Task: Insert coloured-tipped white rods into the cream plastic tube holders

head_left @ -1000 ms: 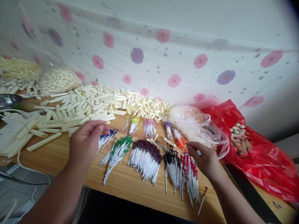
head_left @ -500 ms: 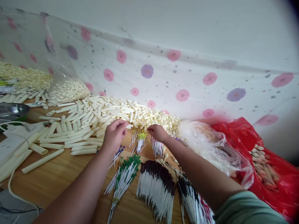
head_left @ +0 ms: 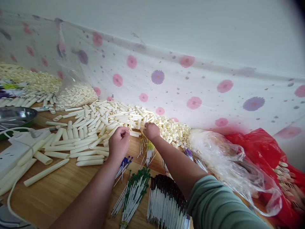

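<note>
My left hand (head_left: 119, 142) is closed in a pinch over the wooden table, at the near edge of a pile of cream plastic tubes (head_left: 105, 118). Whatever lies between its fingertips is too small to make out. My right hand (head_left: 152, 131) reaches to the same pile with its fingers bent together; a cream piece shows by its fingertips, but I cannot tell if it is gripped. Just below the right wrist stands a bundle of thin white sticks with yellow tips (head_left: 149, 149). Nearer are blue-tipped sticks (head_left: 124, 163), green-tipped sticks (head_left: 139, 184) and dark-tipped sticks (head_left: 168, 197).
Short cream pieces (head_left: 171, 127) lie heaped at the back. On the right are a clear plastic bag (head_left: 214, 152) and a red bag (head_left: 257, 146). A power strip (head_left: 14, 152) with a white cord and a metal bowl (head_left: 16, 116) stand at left.
My right hand has moved left and away from me toward the tube pile, closer to my left hand. The view has turned slightly, so the table's contents sit differently in it.
</note>
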Tool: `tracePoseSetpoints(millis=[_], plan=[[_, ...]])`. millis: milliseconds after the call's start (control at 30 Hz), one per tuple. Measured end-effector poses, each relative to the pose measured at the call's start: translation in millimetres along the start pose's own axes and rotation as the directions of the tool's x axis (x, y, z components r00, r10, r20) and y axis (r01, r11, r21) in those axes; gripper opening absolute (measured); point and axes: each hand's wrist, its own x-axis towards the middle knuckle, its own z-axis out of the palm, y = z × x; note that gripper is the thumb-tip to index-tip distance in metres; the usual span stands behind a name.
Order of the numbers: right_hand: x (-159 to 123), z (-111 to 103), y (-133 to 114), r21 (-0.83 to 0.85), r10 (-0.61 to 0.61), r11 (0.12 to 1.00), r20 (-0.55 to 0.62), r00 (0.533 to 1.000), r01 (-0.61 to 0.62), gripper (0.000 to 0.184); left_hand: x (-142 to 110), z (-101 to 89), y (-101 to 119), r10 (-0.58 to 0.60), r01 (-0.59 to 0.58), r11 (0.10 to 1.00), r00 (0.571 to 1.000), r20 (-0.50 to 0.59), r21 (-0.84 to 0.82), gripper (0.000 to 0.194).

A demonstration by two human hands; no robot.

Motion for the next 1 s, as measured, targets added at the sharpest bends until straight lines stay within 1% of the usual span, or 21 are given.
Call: tracePoseSetpoints(millis=[33,67,100,133,167,200,267,300,367,433,533,633,700,767,833,933,967,1000], plan=[[-3.7,-6.4,0.6,0.037,-0.006,0.999,-0.024,1.0,0.007,0.025,-1.7,0.2,2.1,0.069,-0.071,0.993,0.997,0.016,0.091,0.026],[-7.7,-13.5,1.3,0.079,-0.022,0.997,-0.039,0.999,0.025,0.025,-3.3,0.7,4.7,0.158,-0.164,0.967,0.986,0.044,0.196,0.035],[-11.8,-20.6,2.3,0.126,-0.049,0.991,-0.042,0.998,0.054,0.026,-5.0,1.6,7.3,0.248,-0.264,0.917,0.964,0.092,0.299,0.043],[-15.5,-27.6,3.7,0.174,-0.086,0.981,-0.03,0.996,0.09,0.026,-6.5,2.8,9.4,0.316,-0.356,0.853,0.934,0.166,0.382,0.049],[-18.6,-34.0,6.1,0.22,-0.126,0.968,-0.009,0.992,0.125,0.026,-7.8,4.2,10.7,0.342,-0.417,0.801,0.908,0.243,0.43,0.051],[-21.0,-39.6,9.7,0.261,-0.163,0.953,0.015,0.987,0.153,0.027,-8.7,5.7,11.2,0.326,-0.437,0.783,0.895,0.306,0.442,0.049],[-22.9,-48.0,22.3,0.309,-0.197,0.935,0.053,0.979,0.172,0.03,-9.1,7.7,9.8,0.243,-0.404,0.806,0.892,0.381,0.433,0.042],[-22.7,-50.5,31.3,0.312,-0.188,0.937,0.063,0.98,0.16,0.032,-8.6,8.0,8.4,0.202,-0.372,0.826,0.897,0.393,0.423,0.039],[-21.3,-51.0,52.7,0.276,-0.131,0.955,0.081,0.988,0.104,0.031,-6.9,7.3,5.7,0.152,-0.315,0.858,0.91,0.386,0.406,0.035],[-20.5,-45.3,73.1,0.211,-0.063,0.977,0.114,0.991,0.038,0.028,-5.6,6.0,4.4,0.128,-0.288,0.879,0.911,0.392,0.381,0.032],[-22.9,-30.0,89.8,0.158,-0.013,0.987,0.155,0.988,-0.012,0.029,-6.1,6.3,4.3,0.127,-0.304,0.894,0.877,0.464,0.329,0.034],[-28.4,-21.1,87.9,0.191,0.012,0.981,0.121,0.993,-0.035,0.03,-8.7,9.6,4.2,0.146,-0.322,0.907,0.845,0.515,0.271,0.035],[-34.5,-24.8,80.9,0.26,0.021,0.965,0.052,0.998,-0.034,0.025,-10.2,12.1,3.9,0.155,-0.315,0.92,0.838,0.524,0.233,0.034],[-44.4,-34.8,72.0,0.365,0.019,0.931,-0.038,0.999,-0.004,0.018,-11.4,13.8,4.1,0.169,-0.31,0.931,0.835,0.523,0.194,0.034],[-58.5,-46.8,61.9,0.489,0.002,0.87,-0.117,0.993,0.056,0.016,-12.7,14.6,5.3,0.193,-0.307,0.942,0.826,0.529,0.136,0.034],[-82.4,-60.4,46.3,0.637,-0.039,0.756,-0.186,0.982,0.151,0.019,-15.6,14.4,8.6,0.219,-0.297,0.954,0.799,0.56,0.05,0.036],[-89.5,-63.3,41.9,0.691,-0.052,0.699,-0.208,0.977,0.184,0.021,-16.7,14.0,9.9,0.222,-0.292,0.956,0.79,0.571,0.034,0.036],[-95.6,-65.5,38.3,0.75,-0.064,0.625,-0.227,0.972,0.216,0.024,-17.8,13.6,11.2,0.223,-0.289,0.957,0.784,0.579,0.021,0.037]])
